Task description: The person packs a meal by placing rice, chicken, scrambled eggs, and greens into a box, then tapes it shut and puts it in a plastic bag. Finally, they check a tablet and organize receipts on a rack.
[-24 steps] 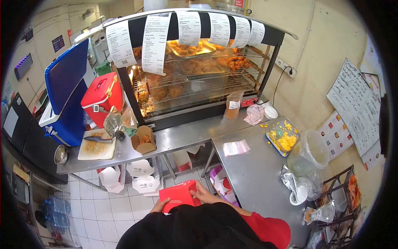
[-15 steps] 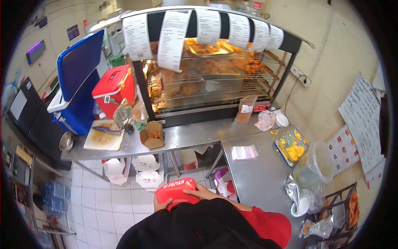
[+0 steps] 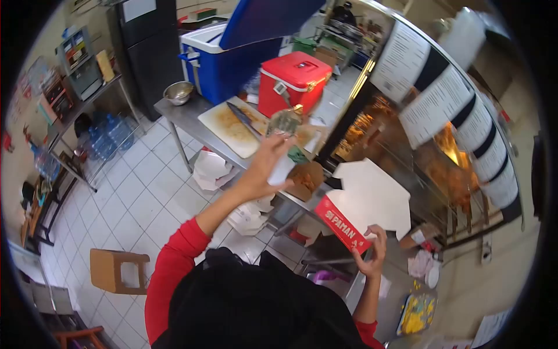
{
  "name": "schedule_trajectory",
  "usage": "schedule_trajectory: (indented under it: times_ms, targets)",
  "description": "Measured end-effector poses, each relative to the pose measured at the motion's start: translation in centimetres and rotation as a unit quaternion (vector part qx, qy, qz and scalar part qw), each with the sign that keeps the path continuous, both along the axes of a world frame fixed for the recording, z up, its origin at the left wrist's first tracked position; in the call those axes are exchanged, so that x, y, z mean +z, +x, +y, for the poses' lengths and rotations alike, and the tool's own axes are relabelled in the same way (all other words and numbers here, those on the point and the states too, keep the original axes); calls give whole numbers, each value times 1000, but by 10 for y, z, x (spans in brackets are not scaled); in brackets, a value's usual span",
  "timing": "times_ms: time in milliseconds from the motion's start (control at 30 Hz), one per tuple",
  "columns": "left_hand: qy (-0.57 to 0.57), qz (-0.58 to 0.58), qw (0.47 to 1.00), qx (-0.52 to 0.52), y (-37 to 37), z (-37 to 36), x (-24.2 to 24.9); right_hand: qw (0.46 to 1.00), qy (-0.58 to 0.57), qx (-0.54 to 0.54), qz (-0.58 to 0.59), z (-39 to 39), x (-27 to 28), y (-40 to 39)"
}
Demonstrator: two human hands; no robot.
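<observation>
Gripping red box (image 3: 339,225) — right fingers (image 3: 379,235) curled

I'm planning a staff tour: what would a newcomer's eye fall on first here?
Probably the open red-and-white box in the right hand. Next, the red cooler beyond the cutting board, beside the blue cooler with its lid raised; then the lit food warmer at the right, hung with paper slips.

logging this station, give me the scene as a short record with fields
left hand: open, raised by the crumpled wrapper, contact unclear
right hand: fingers on the red box
red box state: open, white inside showing
cutting board: knife lying on it
brown box: open, food inside
red cooler: closed
blue cooler: lid up
</observation>
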State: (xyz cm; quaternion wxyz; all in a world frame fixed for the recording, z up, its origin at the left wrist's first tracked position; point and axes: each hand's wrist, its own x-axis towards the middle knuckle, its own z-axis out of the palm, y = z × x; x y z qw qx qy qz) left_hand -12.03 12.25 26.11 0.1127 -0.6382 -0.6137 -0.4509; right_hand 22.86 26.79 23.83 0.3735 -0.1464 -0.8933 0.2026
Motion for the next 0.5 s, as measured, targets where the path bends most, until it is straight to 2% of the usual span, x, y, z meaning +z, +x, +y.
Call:
schedule_trajectory:
  times_ms: [33,67,167,233,300,333,367,400,433,500]
  targets:
    - [43,-8,999,19,-36,-2,2,997,62,-32,-44,13,-15,-6]
    - [67,-1,996,62,-71,-7,5,990,66,-65,-110,31,-45,-10]
    - [127,-24,979,156,-192,-15,19,916,155,-183,-320,61,-109,-15]
    - [146,-26,969,196,-295,-4,33,904,156,-258,-303,90,-163,-2]
    - [145,-84,969,183,-388,17,66,911,126,-343,-189,110,-211,8]
    - [137,-5,969,207,-432,32,86,894,1,-420,-158,64,-154,-46]
    - [145,58,965,212,-489,59,96,716,310,-527,-338,78,-205,-16]
    - [110,23,978,178,-545,88,106,653,235,-612,-378,61,-211,-30]
    - [72,-15,988,139,-596,122,113,625,167,-656,-389,38,-217,-45]
    - [-103,15,983,154,-697,195,100,629,14,-675,-384,-10,-235,-100]
